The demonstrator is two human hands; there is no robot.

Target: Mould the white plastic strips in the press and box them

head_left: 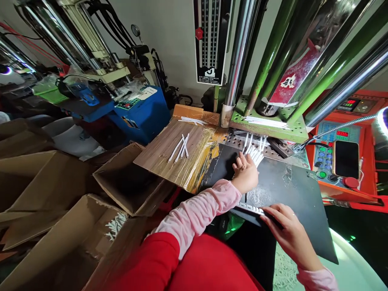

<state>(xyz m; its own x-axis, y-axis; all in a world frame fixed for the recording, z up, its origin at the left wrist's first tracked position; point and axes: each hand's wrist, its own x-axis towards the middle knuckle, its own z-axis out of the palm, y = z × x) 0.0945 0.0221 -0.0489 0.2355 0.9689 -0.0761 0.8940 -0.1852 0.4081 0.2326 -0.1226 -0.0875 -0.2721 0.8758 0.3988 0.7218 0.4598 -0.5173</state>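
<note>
A fanned bundle of narrow white strips [256, 152] lies at the front of the press, some ends reaching under its green plate. My left hand [246, 173] is at the near left side of this bundle, fingers bent in against the strips; the palm side is hidden. Near the front edge of the black work surface, my right hand [286, 224] pinches the right end of a dark narrow bar with a row of white pieces [250, 208] along it. The bar's left part passes below my left forearm.
The press's green plate [269, 123] hangs over the work surface. More white strips [182, 148] lie on a taped wooden board [157, 155]. Cardboard boxes [118, 178] stand at left. On the orange control box [363, 137] rests a phone [346, 158]. A pale round tub [348, 270] stands below right.
</note>
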